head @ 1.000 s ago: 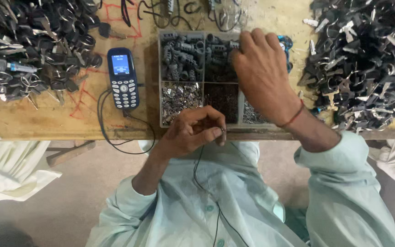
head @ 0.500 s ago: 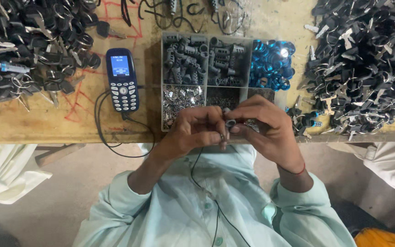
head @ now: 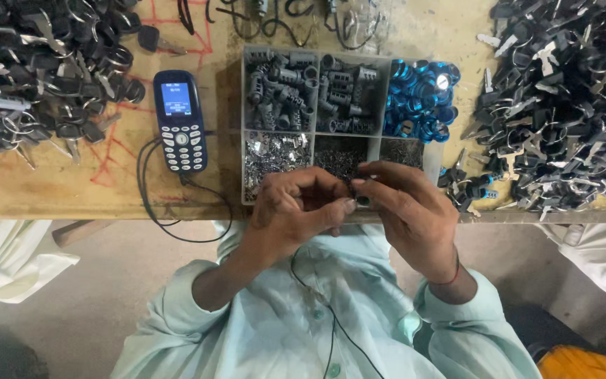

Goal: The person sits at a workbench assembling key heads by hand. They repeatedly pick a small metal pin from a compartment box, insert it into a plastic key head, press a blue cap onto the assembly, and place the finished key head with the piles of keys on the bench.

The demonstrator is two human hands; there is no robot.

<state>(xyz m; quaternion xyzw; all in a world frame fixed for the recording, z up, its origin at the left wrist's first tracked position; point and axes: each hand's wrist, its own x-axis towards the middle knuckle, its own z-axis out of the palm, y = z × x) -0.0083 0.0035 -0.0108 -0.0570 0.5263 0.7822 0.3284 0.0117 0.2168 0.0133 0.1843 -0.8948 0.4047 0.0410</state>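
Where fingertips meet, small dark part (head: 359,199) pinched: left hand (head: 296,210), right hand (head: 408,210), each grip closed.

Head view, straight down, close

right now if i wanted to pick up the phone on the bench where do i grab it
Grip the blue phone across its two long side edges, coming straight down from above. It lies flat, screen up and lengthwise, both sides clear. Avoid the bottom end: the black cable plugs in there and loops off the wooden bench.
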